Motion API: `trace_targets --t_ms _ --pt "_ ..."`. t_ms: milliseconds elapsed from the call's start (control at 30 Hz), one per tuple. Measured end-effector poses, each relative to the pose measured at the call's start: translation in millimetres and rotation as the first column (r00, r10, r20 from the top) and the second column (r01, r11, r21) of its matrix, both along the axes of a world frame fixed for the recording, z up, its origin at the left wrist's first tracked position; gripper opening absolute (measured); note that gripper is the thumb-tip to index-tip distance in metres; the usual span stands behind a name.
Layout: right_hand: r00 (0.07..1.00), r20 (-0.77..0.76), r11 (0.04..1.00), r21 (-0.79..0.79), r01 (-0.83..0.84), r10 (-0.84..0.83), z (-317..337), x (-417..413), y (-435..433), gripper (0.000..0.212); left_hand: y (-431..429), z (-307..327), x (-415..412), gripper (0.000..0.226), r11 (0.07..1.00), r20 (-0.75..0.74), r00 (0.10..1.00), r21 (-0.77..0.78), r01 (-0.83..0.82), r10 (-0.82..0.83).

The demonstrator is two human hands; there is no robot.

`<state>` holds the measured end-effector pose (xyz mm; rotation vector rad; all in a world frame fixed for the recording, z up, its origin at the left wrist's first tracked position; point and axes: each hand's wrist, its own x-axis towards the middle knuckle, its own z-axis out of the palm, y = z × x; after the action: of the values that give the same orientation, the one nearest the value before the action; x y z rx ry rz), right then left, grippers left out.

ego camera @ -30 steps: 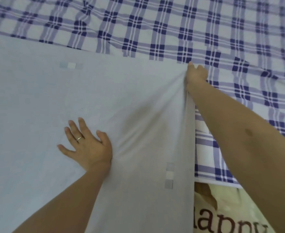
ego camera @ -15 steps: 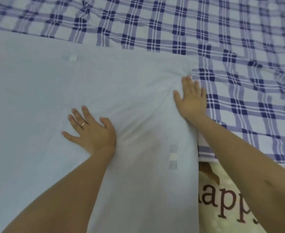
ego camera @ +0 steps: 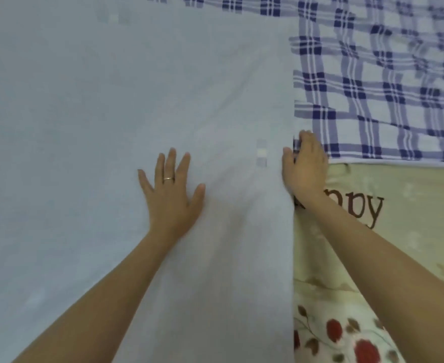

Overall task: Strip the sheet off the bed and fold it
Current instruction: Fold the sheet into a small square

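The sheet (ego camera: 98, 113) is lying spread flat, pale side up, filling the left and middle of the view. Faint check squares are showing through it. Its right edge is running straight down the view from top to bottom.

The left hand (ego camera: 172, 189) is lying palm down on the sheet, below centre. Its fingers are straight and spread with the thumb out to the right, gripping nothing. A ring (ego camera: 168, 178) is sitting on one finger.

The right hand (ego camera: 306, 166) is sitting at the sheet's right edge, near the left hand but not touching it. Its thumb is lying on the pale side. Its fingers are reaching over the edge and bending at the tips onto the blue plaid cloth (ego camera: 386, 82). Cannot tell whether it is pinching the edge or only pressing on it.

The plaid cloth is lying wrinkled at upper right, meeting the pale sheet's edge; the join is hidden. Below the plaid, a cream cover (ego camera: 420, 200) is showing, with brown letters (ego camera: 359, 208) partly hidden by the right forearm. At lower right, a flowered fabric (ego camera: 346, 339) with red roses is lying just beside the sheet's edge. Both forearms are bare and coming in from the bottom.
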<state>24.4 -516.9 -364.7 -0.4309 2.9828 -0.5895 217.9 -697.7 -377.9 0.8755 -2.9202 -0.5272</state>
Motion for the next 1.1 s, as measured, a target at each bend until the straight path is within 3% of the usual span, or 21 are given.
trace_targets --t_ms 67,133,200,233,300,433,567,633,700,767,833,967,1100 --pt "0.995 0.011 0.976 -0.195 0.101 -0.101 12 31 4 0.039 40 3 34 0.071 0.999 0.012 1.0 0.038 0.023 -0.023" --pt "0.981 0.047 0.964 -0.184 0.192 -0.187 19 62 11 0.035 78 5 62 0.072 0.994 0.041 0.994 0.051 0.1 -0.102" --pt "0.952 0.192 0.953 -0.14 0.267 -0.239 22 85 18 0.038 108 9 85 0.068 0.981 0.033 0.982 0.061 0.182 -0.184" --pt "0.936 0.258 0.953 -0.121 0.279 -0.241 23 92 21 0.036 120 11 92 0.063 0.974 0.007 0.976 0.066 0.215 -0.216" --pt "0.948 0.248 0.968 -0.104 0.23 -0.199 25 105 27 0.032 141 18 106 0.055 0.958 -0.023 0.959 0.055 0.282 -0.281" --pt "0.976 0.145 0.985 -0.047 0.168 -0.159 23 115 34 0.029 171 31 118 0.066 0.941 0.209 0.917 0.06 0.334 -0.339" --pt "0.987 0.13 0.995 0.024 0.096 -0.098 16 104 41 0.027 200 48 109 0.077 0.903 0.365 0.83 0.256 0.346 -0.422" --pt "0.979 0.151 0.99 -0.016 0.141 -0.137 13 105 42 0.025 225 51 111 0.077 0.88 0.429 0.772 0.3 0.368 -0.469" --pt "0.946 0.218 0.954 -0.13 0.271 -0.239 15 111 42 0.021 247 53 113 0.063 0.875 0.46 0.746 0.303 0.377 -0.481" --pt "0.899 0.321 0.898 -0.223 0.379 -0.299 22 122 47 0.027 258 55 109 0.035 0.883 0.474 0.751 0.334 0.331 -0.461" --pt "0.883 0.4 0.909 -0.223 0.353 -0.245 30 141 61 0.037 263 58 107 0.019 0.893 0.472 0.779 0.381 0.241 -0.412" --pt "0.864 0.499 0.964 -0.189 0.189 -0.071 30 201 103 0.036 261 66 121 0.017 0.875 0.406 0.856 0.472 0.103 -0.32" --pt "0.785 0.617 0.942 -0.233 0.243 -0.049 28 212 132 0.017 264 67 128 0.014 0.822 0.321 0.912 0.568 0.03 -0.255"
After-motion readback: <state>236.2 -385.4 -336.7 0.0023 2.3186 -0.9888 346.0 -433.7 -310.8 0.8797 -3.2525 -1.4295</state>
